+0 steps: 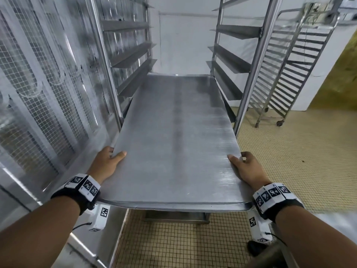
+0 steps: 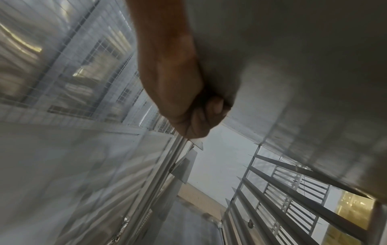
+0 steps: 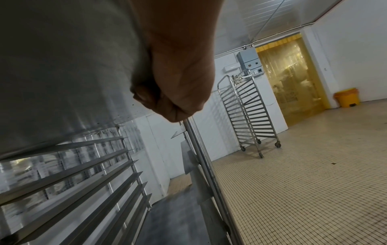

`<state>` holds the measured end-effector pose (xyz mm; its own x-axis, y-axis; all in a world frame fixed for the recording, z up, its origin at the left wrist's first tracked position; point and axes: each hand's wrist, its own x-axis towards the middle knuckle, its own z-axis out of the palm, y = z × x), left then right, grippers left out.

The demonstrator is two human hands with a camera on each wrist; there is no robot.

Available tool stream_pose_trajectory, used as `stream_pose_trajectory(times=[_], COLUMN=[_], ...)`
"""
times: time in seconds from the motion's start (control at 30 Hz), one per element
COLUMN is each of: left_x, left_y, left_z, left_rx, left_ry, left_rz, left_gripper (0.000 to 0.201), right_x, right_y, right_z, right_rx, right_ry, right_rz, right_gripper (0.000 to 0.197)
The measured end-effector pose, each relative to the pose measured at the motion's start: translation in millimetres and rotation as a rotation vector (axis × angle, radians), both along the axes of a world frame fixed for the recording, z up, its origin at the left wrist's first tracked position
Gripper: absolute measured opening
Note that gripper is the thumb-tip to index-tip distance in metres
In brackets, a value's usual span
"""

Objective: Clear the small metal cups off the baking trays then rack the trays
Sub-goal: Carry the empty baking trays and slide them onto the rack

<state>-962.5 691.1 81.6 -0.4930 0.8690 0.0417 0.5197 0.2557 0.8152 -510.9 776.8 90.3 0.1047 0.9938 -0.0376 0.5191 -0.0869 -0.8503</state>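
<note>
A bare metal baking tray (image 1: 173,136) lies flat, its far half between the side rails of a tall steel rack (image 1: 257,60), its near half sticking out toward me. My left hand (image 1: 108,161) grips the tray's left edge, thumb on top and fingers curled beneath (image 2: 199,119). On the right edge my right hand (image 1: 245,167) holds it the same way, its fingers folded under the tray (image 3: 171,102). The tray's underside (image 2: 293,66) fills the wrist views. No small metal cups are in view.
A mesh-fronted steel cabinet (image 1: 42,97) stands close on the left. A second empty wheeled rack (image 1: 293,70) stands at the back right on the tiled floor (image 1: 299,155). A yellow strip curtain (image 3: 291,79) and a yellow bin (image 3: 346,97) lie farther right.
</note>
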Motion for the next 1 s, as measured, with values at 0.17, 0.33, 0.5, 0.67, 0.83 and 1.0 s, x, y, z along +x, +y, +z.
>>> stream_pose_trajectory(times=[0.17,0.33,0.5,0.67,0.83,1.0], left_x=[-12.0,-28.7,-28.1,-35.0,-28.8,-30.3], left_y=[31.2,63.1,83.3,103.0,115.7,117.1], left_z=[0.8,1.0,15.3,21.8,38.1,47.3], left_rx=[-0.003,-0.043,-0.032,-0.029,0.006,-0.025], left_ry=[0.014,0.018,0.042,0.033,0.039,0.148], left_rz=[-0.007,-0.002,-0.042,-0.054,-0.126,-0.166], left_gripper=[0.082,0.087,0.052,0.051,0.022,0.024], right_x=[-4.1,-10.4,-15.1,-19.7,-21.3,-17.6], right_y=[38.4,65.5,84.9,97.2,112.3,115.7], right_z=[-0.8,6.0,14.5,28.5,37.7,48.6], right_rx=[0.006,0.025,0.005,0.008,0.014,-0.011], right_ry=[0.02,-0.001,-0.015,-0.073,-0.177,-0.268], right_rz=[0.019,0.03,0.022,0.03,0.051,0.064], right_gripper=[0.06,0.06,0.051,0.04,0.05,0.051])
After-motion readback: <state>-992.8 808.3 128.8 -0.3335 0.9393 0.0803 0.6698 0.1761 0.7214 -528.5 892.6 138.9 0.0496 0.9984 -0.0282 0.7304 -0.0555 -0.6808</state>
